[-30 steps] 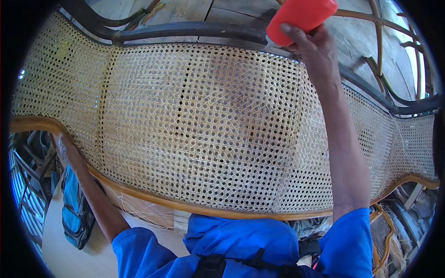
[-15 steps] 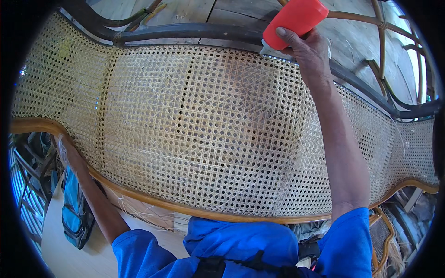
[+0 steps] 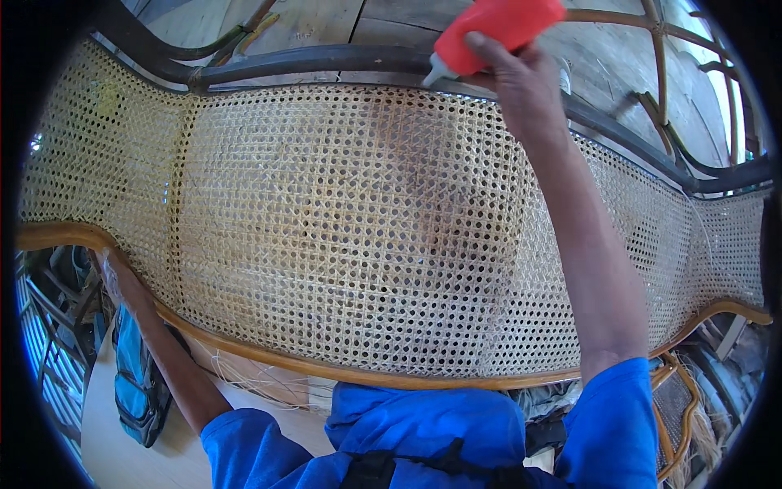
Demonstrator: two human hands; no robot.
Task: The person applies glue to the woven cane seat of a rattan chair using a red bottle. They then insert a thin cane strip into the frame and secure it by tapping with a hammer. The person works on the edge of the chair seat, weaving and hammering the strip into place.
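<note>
Wooden boards [image 3: 395,33] fill the background, and across the head view stretches a long woven cane panel [image 3: 326,236], edged below by a brown rail [image 3: 391,377]. Up top, the right hand [image 3: 528,88] grips a red bottle [image 3: 497,33], pale nozzle [image 3: 438,72] angled down at the panel's upper edge! Left forearm [image 3: 167,350] runs behind the rail; the left hand is hidden, so its grip I can't tell.

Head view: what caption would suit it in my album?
The right hand holds a tilted red squeeze bottle, its nozzle at the far edge of a woven cane panel.
</note>
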